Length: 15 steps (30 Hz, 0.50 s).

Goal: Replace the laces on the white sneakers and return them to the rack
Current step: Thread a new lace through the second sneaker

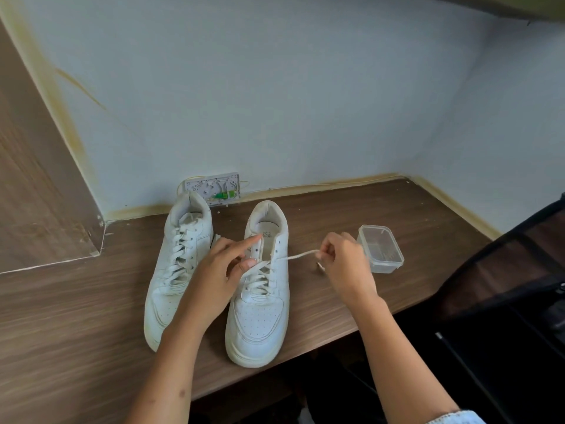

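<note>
On the wooden desk (367, 215), near its front edge, the two white sneakers stand side by side with toes toward the person, and the work is on the right sneaker (260, 289). Its lace (298, 256) crosses the lower eyelets, while the upper eyelets near the tongue are bare; one free end runs out sideways from the right row of eyelets. The right hand (342, 261) is closed in a pinch on that free end, drawing it taut away from the shoe. The left hand (223, 270) rests over the throat of the same shoe, its index finger stretched along the eyelet edge and thumb and another finger closed at the lace crossing, though whether they actually grip the lace I cannot tell. The left sneaker (177, 264), just beside it, is laced up most of its length, with the top loose. Whether these are old laces coming out or new ones going in cannot be read here; either way the lacing step is in hand and unfinished, and the return to the rack remains. A clear lidded plastic container (380, 249) sits near the right hand, and a wall socket plate (212, 188) with a green part shows behind the shoes.
</note>
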Available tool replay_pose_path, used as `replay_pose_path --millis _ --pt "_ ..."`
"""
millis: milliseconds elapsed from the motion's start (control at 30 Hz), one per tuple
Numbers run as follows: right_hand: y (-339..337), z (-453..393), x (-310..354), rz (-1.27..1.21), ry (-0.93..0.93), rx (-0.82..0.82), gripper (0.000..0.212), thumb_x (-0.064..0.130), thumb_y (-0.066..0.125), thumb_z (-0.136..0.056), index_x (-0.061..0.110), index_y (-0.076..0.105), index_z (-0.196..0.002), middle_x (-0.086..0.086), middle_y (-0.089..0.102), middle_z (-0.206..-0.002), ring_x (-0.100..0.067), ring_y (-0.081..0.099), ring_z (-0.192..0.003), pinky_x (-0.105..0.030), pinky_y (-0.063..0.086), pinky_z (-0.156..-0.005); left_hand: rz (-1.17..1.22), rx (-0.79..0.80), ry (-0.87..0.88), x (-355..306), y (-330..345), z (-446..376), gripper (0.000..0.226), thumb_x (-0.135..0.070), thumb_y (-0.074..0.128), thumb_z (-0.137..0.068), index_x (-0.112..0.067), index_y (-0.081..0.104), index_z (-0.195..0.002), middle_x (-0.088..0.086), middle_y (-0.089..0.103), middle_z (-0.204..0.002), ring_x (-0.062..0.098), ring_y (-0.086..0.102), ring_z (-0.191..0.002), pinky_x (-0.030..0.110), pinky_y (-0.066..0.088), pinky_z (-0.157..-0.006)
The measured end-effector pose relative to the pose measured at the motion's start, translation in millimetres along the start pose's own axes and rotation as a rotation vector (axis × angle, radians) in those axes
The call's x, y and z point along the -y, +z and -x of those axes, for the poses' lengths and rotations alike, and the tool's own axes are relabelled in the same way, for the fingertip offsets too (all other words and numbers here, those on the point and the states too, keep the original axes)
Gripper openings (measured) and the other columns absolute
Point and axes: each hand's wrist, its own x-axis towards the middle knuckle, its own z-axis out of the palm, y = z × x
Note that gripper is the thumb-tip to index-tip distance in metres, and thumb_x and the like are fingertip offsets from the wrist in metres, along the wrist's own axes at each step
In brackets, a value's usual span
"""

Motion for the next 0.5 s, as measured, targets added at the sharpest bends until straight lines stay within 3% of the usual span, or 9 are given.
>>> replay_pose_path --millis 100,267,400,500 --pt "2.6 3.7 18.8 -0.072 -0.208 0.13 0.023 0.03 0.076 -0.083 0.021 0.065 -0.101 0.011 0.053 -0.101 -0.004 0.051 -0.081 -0.02 0.045 -0.076 0.023 -0.006 0.011 3.8 -5.3 -1.7 0.041 -0.021 0.068 -0.088 -0.04 0.061 -0.124 -0.012 0.058 -0.085 0.009 0.061 -0.082 0.014 0.047 -0.074" --pt "18.5 12.3 40.3 -0.003 -0.416 0.168 0.017 0.034 0.073 -0.083 0.019 0.067 -0.088 0.012 0.059 -0.086 -0.009 0.05 -0.082 -0.03 0.037 -0.082 0.022 0.003 0.047 3.2 -11.3 -2.4 0.036 -0.015 0.071 -0.085 -0.033 0.068 -0.116 -0.011 0.064 -0.084 0.011 0.062 -0.085 0.016 0.048 -0.081" --pt "13.1 4.2 27.4 -0.01 -0.379 0.107 0.011 0.02 0.069 -0.088 0.018 0.062 -0.08 0.013 0.058 -0.079 -0.013 0.053 -0.078 -0.039 0.046 -0.079 -0.046 -0.023 0.049 2.3 -12.8 -4.9 0.027 -0.013 0.073 -0.083 -0.029 0.072 -0.105 -0.012 0.064 -0.082 0.009 0.062 -0.082 0.016 0.048 -0.075" --pt "5.0 -1.1 7.9 0.047 -0.174 -0.029 0.017 0.019 0.06 -0.094 0.015 0.055 -0.078 0.004 0.058 -0.082 -0.021 0.057 -0.076 -0.045 0.049 -0.074 -0.066 -0.033 0.029 1.4 -12.4 -6.5 0.02 -0.011 0.074 -0.082 -0.028 0.072 -0.093 -0.013 0.064 -0.083 0.006 0.061 -0.083 0.014 0.048 -0.074"
